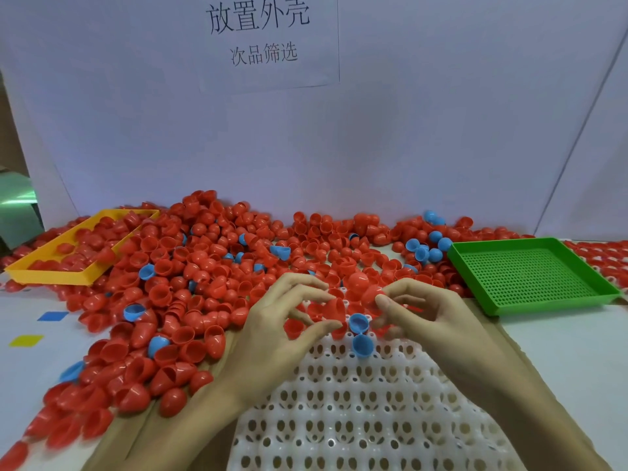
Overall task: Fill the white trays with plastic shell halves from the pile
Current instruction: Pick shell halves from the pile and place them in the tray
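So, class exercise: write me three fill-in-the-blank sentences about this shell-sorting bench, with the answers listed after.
1. The perforated tray on the right is coloured ____.
2. The yellow tray on the left holds ____ shells.
3. Two ____ shell halves sit on the white tray between the hands.

Answers: green; red; blue

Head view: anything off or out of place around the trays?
Yes. The yellow tray at far left sits askew, half buried in the spilled pile of red shell halves. Stray blue shell halves are mixed in; two sit on the white tray. The green tray holds nothing.
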Motion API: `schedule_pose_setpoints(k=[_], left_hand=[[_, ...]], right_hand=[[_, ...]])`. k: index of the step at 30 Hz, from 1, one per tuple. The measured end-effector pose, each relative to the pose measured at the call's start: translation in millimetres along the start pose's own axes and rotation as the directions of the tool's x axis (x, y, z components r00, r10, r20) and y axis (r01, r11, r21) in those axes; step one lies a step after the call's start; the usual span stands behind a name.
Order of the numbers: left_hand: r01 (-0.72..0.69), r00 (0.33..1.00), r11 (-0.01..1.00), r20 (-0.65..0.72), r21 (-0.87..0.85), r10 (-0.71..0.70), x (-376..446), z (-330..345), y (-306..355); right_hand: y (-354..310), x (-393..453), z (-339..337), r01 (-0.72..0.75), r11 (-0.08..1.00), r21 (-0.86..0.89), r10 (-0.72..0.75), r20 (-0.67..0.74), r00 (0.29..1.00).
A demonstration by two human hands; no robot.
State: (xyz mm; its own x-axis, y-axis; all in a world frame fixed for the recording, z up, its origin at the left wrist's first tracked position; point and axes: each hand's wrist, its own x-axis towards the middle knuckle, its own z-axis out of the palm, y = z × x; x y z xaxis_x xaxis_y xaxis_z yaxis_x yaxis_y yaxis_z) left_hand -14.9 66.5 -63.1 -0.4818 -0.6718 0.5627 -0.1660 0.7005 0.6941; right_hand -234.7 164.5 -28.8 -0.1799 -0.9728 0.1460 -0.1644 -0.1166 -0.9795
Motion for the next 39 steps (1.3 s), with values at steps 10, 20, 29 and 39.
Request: schedule_pose_setpoints(k=[10, 20, 29, 39], left_hand=[[0.322, 0.903, 0.944, -0.276, -0.067, -0.328, 20, -34, -45], [0.015, 0.998, 0.964, 0.05, 0.265, -0.029, 13, -28, -32], [-0.38, 0.823, 0.846, 0.555, 0.374, 0.125, -16, 16, -6], [-0.39, 0.868, 0.836, 0.457, 0.386, 0.194, -12, 10, -5]], right_hand=[[-1, 26, -4, -0.05, 0.987, -0.15, 0.041, -0.061, 0.997], [12, 27, -49, -0.017, 0.949, -0.314, -0.065, -0.249, 0.966], [22, 20, -91, -0.176, 0.786, -0.593, 0.036, -0.24, 0.97], [21, 14, -80, -0.209, 0.569, -0.795, 0.074, -0.204, 0.976]])
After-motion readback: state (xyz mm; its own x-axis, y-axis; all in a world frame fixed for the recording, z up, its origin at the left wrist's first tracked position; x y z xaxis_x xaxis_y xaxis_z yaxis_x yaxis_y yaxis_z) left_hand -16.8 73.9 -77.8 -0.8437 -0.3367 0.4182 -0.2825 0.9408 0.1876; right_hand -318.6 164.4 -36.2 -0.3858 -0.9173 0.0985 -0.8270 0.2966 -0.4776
